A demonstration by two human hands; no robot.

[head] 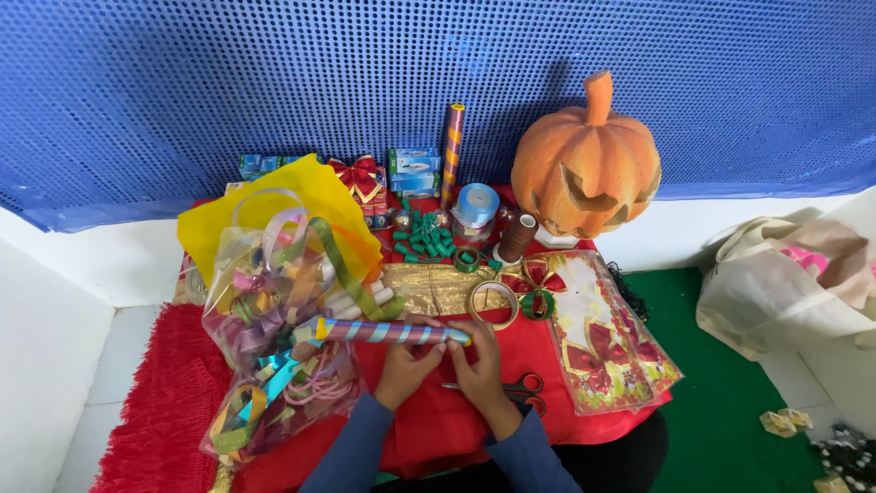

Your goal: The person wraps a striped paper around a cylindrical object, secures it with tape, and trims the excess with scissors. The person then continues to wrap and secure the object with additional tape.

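1. Head view, looking down at a red cloth on a low table, blue dotted sheet behind it.
2. Left hand pinching the striped roll from below, about mid-length, thumb up on it. So, clasped on the roll.
3. Right hand gripping the same roll at its right end, fingertips curled over the tip. Also closed on it, not loose.
4. Roll itself: lying nearly level just above the cloth, right in front of the body, left end poking toward the ribbon bag.
5. Scissors with red handles flat on the cloth, just beside the right wrist, not touched.
6. Tape ring just behind the right hand, lying on the gold sheet.
7. Bow packs to the right of the hands, angled and hanging off the table edge a bit.
8. Second bag of ribbons at the left, near the left forearm, sitting on the red fringe.
9. Further back: yellow paper over the ribbon bag, green caps in a pile, blue ribbon spool, brown thread spool, another striped tube standing upright.
10. Orange pumpkin at the back right, carved face tilted toward the table.
11. Cloth tote off to the right on the green floor, well apart from the hands.
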